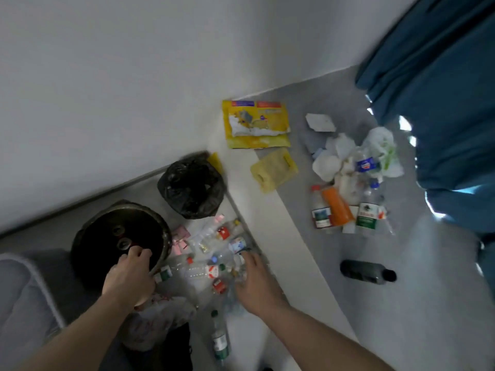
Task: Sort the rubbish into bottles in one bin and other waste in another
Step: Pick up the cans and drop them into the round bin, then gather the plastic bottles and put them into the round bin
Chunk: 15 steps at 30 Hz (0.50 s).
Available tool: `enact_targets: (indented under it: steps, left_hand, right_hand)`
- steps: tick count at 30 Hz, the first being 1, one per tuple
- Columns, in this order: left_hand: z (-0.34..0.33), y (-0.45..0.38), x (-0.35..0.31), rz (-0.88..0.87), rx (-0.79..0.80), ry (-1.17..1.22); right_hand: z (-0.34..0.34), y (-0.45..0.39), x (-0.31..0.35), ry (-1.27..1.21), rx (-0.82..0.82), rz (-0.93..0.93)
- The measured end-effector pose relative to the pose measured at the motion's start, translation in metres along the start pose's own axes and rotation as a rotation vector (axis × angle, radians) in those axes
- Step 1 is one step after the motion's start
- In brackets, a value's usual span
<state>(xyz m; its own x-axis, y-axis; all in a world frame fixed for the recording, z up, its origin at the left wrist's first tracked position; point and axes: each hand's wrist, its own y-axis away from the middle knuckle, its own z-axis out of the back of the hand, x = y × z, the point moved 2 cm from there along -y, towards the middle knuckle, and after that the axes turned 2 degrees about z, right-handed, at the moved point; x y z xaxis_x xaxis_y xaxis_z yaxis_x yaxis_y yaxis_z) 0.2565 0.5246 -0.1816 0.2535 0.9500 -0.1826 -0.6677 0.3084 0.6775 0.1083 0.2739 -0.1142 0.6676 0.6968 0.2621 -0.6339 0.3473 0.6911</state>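
Note:
A round dark bin (pixel 107 236) stands at the left with two bottles lying inside it. My left hand (pixel 131 274) is at its near rim, fingers curled over the edge. A pile of clear plastic bottles (pixel 211 253) with red and green labels lies on the floor beside the bin. My right hand (pixel 257 285) reaches into this pile, thumb and fingers round a clear bottle (pixel 237 273). A second bin lined with a black bag (pixel 191 188) stands behind the pile. A green-labelled bottle (pixel 221 341) lies nearer to me.
A second heap (pixel 348 183) of bottles, tissue and white bags lies at the right by a blue curtain (pixel 442 103). A yellow packet (pixel 255 124) and a pale yellow bag (pixel 273 170) lie by the wall. A dark bottle (pixel 367 271) lies alone. A grey cushion (pixel 21 290) is at my left.

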Motion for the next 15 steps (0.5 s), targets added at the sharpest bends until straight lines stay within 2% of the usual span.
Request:
enact_targets:
  steps: [6, 11, 15]
  left_hand:
    - [0.073, 0.027, -0.144, -0.177, -0.066, -0.015]
    - [0.106, 0.056, -0.25, -0.29, -0.109, -0.027]
    - [0.117, 0.079, -0.319, -0.303, -0.148, -0.053]
  right_hand:
    - [0.115, 0.032, -0.051, -0.034, -0.156, -0.029]
    - [0.177, 0.051, -0.102, -0.098, -0.275, 0.01]
    - [0.218, 0.061, -0.151, -0.188, -0.334, 0.055]
